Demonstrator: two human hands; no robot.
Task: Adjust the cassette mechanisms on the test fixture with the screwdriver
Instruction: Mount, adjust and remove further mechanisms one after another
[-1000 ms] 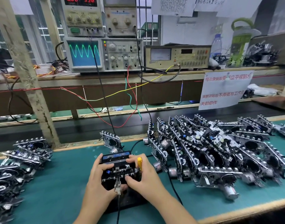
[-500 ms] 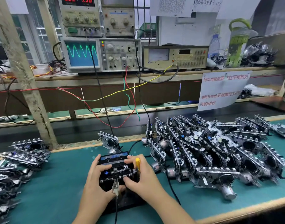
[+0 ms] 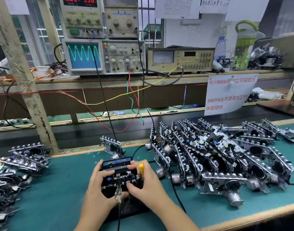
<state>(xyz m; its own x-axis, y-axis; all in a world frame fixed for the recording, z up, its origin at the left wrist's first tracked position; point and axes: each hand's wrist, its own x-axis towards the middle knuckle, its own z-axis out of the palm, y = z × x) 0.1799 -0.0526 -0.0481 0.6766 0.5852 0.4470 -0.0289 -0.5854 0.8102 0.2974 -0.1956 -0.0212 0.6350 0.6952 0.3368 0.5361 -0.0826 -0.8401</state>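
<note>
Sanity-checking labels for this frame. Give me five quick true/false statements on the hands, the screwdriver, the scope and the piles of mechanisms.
1. Both hands are on the cassette mechanism at the test fixture. True: left hand and right hand flank it.
2. The yellow-handled screwdriver lies on the green mat by itself. False: it sits in the right hand.
3. The oscilloscope shows a green wave trace. True.
4. The bigger pile of mechanisms lies left of the hands. False: it is to the right; a smaller pile lies left.
5. An alligator clip is attached at the mechanism's near edge. True.
</note>
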